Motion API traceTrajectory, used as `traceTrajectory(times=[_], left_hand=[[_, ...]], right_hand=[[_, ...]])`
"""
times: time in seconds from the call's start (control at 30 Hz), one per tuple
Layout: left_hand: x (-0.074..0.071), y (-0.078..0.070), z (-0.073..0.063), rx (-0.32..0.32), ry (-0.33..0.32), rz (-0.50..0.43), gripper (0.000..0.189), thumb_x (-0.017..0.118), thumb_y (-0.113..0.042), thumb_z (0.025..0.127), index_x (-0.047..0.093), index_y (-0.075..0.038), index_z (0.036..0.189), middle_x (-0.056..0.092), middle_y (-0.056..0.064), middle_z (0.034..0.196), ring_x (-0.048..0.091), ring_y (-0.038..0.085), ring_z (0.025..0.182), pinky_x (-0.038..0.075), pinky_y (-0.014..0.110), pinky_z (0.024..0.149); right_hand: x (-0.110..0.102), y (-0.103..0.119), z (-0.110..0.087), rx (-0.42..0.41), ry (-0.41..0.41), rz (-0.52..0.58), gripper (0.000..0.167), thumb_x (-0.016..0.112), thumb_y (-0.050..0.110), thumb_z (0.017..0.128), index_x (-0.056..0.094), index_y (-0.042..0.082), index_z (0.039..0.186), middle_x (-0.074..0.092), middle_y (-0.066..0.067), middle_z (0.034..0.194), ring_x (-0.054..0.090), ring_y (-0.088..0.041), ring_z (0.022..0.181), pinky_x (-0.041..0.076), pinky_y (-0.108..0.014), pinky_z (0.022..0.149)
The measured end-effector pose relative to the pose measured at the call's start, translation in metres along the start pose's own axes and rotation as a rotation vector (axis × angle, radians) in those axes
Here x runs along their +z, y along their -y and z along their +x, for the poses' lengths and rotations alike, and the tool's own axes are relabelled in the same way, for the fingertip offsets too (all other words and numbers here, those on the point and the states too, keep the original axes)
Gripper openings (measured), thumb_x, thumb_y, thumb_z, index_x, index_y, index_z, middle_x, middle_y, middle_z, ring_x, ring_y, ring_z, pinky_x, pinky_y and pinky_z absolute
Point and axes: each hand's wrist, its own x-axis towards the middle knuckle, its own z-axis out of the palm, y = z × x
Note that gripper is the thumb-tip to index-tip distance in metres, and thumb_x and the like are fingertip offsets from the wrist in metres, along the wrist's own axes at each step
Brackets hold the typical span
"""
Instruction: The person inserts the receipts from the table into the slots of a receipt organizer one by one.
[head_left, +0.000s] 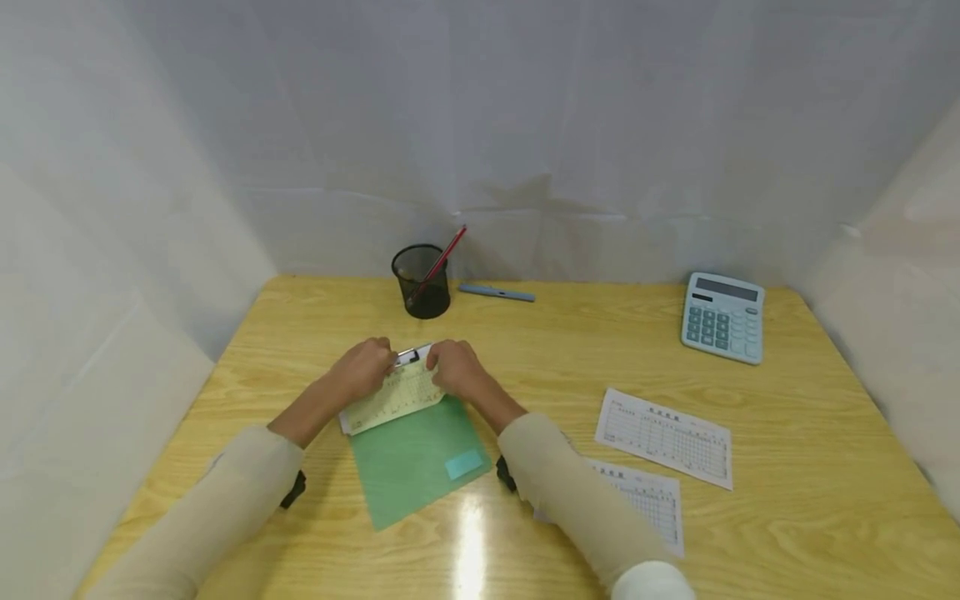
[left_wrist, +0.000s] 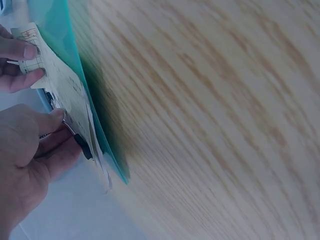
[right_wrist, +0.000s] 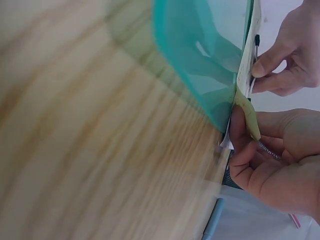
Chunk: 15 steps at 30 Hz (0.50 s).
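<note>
A green folder (head_left: 408, 479) with a light-blue label (head_left: 463, 464) lies at a slant on the wooden table. Over its far part is a yellow printed form (head_left: 393, 404), with the edge of a white sheet showing under it. My left hand (head_left: 366, 368) pinches the metal clip (head_left: 407, 357) at the folder's top edge; the clip's black end (left_wrist: 85, 147) shows in the left wrist view. Between thumb and finger, my right hand (head_left: 456, 367) holds the form's top right corner, which bends up in the right wrist view. Fingers hide part of the clip.
Behind the hands stands a black mesh pen cup (head_left: 426, 305) with a red pencil (head_left: 450, 247) in it. A blue pen (head_left: 497, 292) lies beside it. Two white printed forms (head_left: 667, 433) lie to the right, one partly beneath my right sleeve. A calculator (head_left: 723, 318) sits far right.
</note>
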Motion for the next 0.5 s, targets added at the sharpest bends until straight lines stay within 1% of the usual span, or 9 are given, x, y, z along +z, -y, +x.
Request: traceTrajectory(times=[0.1,0.27,0.5], left_hand=[[0.0,0.0005,-0.0004,0.0,-0.009,-0.005,0.007,0.065,0.0,0.085,0.07,0.004,0.082,0.058,0.012,0.075,0.052,0.018,0.064,0.046,0.027,0.056],[0.0005,0.0001,-0.0007,0.004,-0.027,-0.019,0.007,0.064,0.001,0.084,0.069,0.004,0.08,0.057,0.011,0.073,0.048,0.016,0.061,0.042,0.025,0.053],[0.0023,-0.0003,0.0001,0.021,-0.046,0.008,0.007,0.064,0.006,0.081,0.068,0.003,0.076,0.056,0.011,0.071,0.047,0.016,0.06,0.042,0.024,0.052]], right_hand=[[-0.0004,0.0028,0.0018,0.007,0.007,-0.027,0.021,0.063,0.003,0.083,0.07,0.012,0.101,0.069,0.0,0.11,0.057,-0.024,0.11,0.047,-0.031,0.093],[0.0001,0.0058,0.0044,0.028,0.01,-0.026,0.025,0.06,-0.001,0.084,0.07,0.012,0.103,0.068,0.0,0.11,0.056,-0.022,0.108,0.049,-0.03,0.09],[0.0013,0.0069,0.0085,0.0,-0.018,-0.05,0.032,0.055,-0.005,0.083,0.07,0.013,0.106,0.069,0.002,0.111,0.06,-0.018,0.102,0.051,-0.026,0.085]])
